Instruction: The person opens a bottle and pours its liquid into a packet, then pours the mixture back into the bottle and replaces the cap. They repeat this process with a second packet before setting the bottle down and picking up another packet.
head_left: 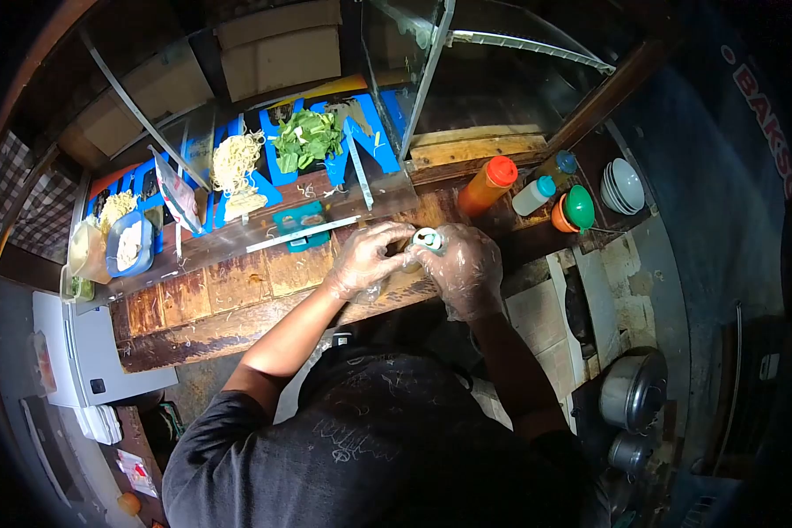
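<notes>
The person's dark shirt [370, 449] fills the bottom of the view and hides the near edge of the wooden counter [229, 299]. Above it the gloved left hand [365, 260] and gloved right hand [466, 268] both close their fingers around a small white-capped bottle [427, 239] at the counter's middle; its contents are hidden. Toward the far right corner stand an orange bottle [487, 187], a green funnel [579, 208] and stacked bowls [623, 187], while noodles [236, 163] and greens [306, 138] lie behind glass.
</notes>
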`<act>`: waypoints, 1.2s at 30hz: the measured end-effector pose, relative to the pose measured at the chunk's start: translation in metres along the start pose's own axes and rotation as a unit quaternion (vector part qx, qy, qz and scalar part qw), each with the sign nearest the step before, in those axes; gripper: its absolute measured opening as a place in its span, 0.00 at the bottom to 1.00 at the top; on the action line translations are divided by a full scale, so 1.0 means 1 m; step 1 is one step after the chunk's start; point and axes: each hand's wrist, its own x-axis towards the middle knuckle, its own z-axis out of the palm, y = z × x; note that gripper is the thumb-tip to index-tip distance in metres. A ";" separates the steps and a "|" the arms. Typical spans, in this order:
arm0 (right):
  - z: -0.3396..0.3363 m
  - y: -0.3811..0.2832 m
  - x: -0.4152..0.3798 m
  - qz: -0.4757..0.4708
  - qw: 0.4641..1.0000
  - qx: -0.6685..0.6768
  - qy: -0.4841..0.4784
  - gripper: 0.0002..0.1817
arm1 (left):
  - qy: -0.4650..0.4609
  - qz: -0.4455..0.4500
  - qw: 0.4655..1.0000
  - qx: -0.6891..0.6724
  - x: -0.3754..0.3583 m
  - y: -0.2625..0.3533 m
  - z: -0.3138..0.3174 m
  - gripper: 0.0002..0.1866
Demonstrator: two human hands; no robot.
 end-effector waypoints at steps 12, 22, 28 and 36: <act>-0.015 0.023 0.010 -0.079 0.990 0.103 -0.049 0.24 | -0.025 -0.023 0.999 0.004 0.002 0.000 0.003 0.31; -0.009 0.003 0.009 0.011 0.997 0.060 -0.054 0.17 | -0.017 -0.072 0.997 -0.035 0.000 -0.005 0.003 0.30; -0.013 0.018 0.006 -0.059 0.995 0.076 0.026 0.24 | -0.018 -0.050 0.998 -0.025 0.001 0.000 0.001 0.30; -0.015 0.036 0.027 -0.148 0.978 0.128 -0.069 0.21 | -0.019 -0.047 0.997 -0.059 0.004 0.002 0.000 0.27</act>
